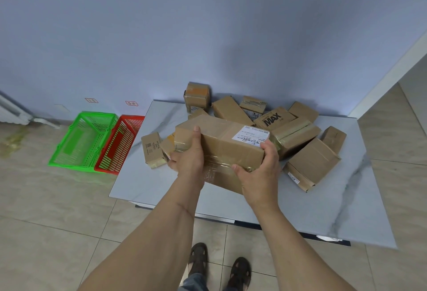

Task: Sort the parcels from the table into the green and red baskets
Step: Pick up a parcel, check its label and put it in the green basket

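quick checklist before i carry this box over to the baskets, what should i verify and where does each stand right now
1. Grip: left hand and right hand both hold the large parcel: ok.
2. Shipping label faces up: ok; its text is too small to read: cannot tell.
3. Which basket it belongs in: cannot tell.
4. Green basket and red basket look empty, room for it: ok.
5. Parcel clear of the pile: cannot tell.
6. Floor path leftward to the baskets shows no obstacle: ok.
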